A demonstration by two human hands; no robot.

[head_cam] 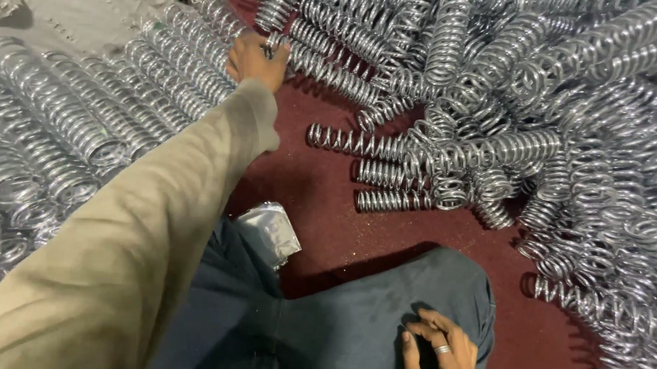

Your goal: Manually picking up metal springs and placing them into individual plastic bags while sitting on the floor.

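There is one view only, taken from the person's head and looking steeply down and forward over their own lap. It sits close: the left sleeve (114, 264) fills the lower left corner and the knee (367, 317) the bottom edge. Farther ahead the dark red floor (328, 184) and the heaped metal springs (564, 105) reach the top edge.

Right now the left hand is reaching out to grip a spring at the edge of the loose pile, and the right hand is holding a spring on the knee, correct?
Not quite. The left hand does grip a spring at the pile's edge, but the right hand holds nothing: it rests bare on the dark trouser knee, a ring on one finger. The head view shows this.
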